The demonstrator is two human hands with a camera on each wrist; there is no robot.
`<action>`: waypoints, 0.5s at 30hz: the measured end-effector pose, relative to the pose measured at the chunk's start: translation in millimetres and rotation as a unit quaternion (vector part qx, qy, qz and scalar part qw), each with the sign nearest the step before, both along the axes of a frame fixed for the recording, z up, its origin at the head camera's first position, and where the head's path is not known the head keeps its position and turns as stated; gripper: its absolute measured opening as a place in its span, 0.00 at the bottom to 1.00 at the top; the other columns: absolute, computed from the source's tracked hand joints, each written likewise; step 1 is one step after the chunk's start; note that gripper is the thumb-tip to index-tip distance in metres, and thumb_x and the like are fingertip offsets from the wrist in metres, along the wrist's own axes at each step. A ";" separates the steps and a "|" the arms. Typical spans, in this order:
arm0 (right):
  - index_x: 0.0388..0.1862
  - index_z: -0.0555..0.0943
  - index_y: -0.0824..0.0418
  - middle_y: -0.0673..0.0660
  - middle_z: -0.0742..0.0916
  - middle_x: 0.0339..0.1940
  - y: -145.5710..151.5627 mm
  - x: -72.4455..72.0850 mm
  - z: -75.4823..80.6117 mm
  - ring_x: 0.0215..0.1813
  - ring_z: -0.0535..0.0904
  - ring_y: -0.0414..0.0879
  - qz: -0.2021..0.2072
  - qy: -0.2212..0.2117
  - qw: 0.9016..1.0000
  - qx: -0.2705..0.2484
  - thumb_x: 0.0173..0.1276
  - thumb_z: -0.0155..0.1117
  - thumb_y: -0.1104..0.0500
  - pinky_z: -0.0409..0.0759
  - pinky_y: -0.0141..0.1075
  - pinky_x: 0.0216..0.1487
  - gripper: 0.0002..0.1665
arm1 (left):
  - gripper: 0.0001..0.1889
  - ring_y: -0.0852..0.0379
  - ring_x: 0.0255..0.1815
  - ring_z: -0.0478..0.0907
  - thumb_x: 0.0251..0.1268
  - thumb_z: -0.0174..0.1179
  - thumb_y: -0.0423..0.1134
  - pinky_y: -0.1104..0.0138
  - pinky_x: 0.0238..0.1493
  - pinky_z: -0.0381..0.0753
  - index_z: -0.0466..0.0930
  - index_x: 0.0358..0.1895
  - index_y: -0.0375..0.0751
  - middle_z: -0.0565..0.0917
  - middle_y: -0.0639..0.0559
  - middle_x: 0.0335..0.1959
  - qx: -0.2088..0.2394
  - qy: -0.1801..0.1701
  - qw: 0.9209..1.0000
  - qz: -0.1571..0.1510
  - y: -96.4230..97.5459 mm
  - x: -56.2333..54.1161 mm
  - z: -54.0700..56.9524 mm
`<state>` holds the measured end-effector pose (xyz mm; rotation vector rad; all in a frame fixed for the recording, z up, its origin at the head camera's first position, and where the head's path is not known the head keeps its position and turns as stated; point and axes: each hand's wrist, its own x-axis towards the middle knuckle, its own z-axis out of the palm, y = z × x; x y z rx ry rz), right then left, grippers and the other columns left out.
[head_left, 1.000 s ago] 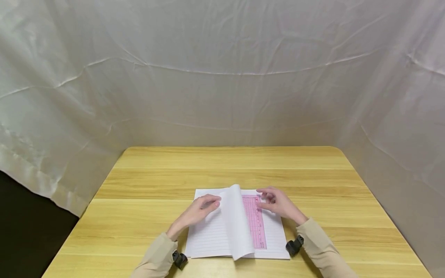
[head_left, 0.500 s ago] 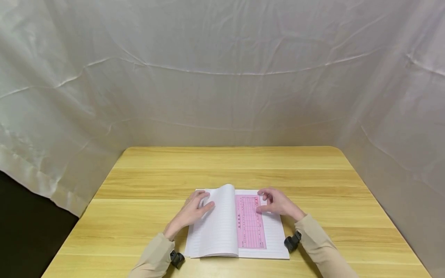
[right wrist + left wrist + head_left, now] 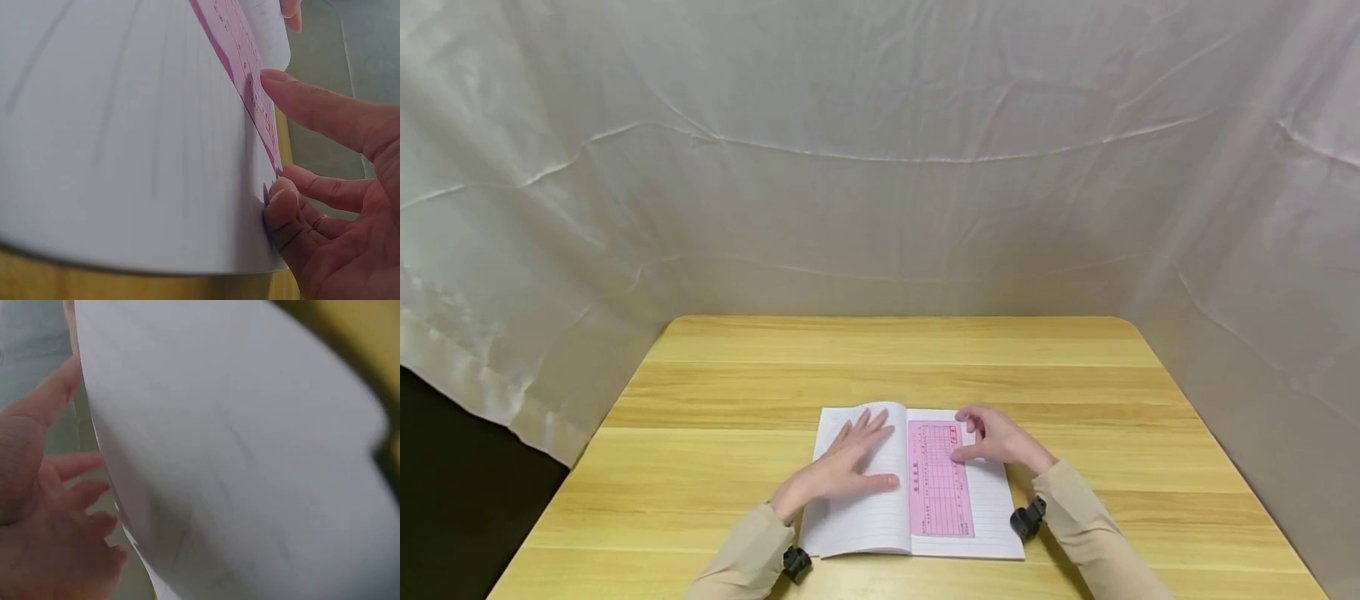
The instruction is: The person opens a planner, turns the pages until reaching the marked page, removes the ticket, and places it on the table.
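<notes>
A ruled notebook (image 3: 992, 500) lies open on the table, a pink printed form (image 3: 940, 508) on its right-hand page. Over the left-hand page (image 3: 868, 529), my left hand (image 3: 846, 467) spreads its fingers flat on the paper. In the left wrist view that page fills most of the picture, with the left hand (image 3: 47, 487) at its edge. My right hand (image 3: 1000, 437) rests at the upper right of the form, thumb tip against it. The right wrist view shows the pink form (image 3: 240, 62) under the thumb, while the bent fingers of the right hand (image 3: 337, 194) touch the page edge and form corner.
The wooden table (image 3: 880, 358) extends behind and to both sides of the notebook. A pale hanging cloth (image 3: 880, 208) encloses the back and sides. Black cameras (image 3: 1028, 518) sit on both wrists.
The raised page has turned over to the left and lies flatter, uncovering the whole pink form. My left hand moved left, then back right onto that page. The right hand barely moved.
</notes>
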<state>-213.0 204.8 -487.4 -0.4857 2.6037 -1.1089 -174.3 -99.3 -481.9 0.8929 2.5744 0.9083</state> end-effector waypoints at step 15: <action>0.59 0.75 0.72 0.55 0.74 0.36 -3.3 -0.6 -1.7 0.36 0.67 0.44 0.006 0.003 1.000 0.017 0.48 0.83 0.57 0.68 0.27 0.33 0.42 | 0.56 0.39 0.85 0.37 0.56 0.73 0.51 0.38 0.82 0.32 0.48 0.81 0.38 0.43 0.41 0.84 -0.106 -0.055 0.990 -0.074 -3.0 2.2 0.6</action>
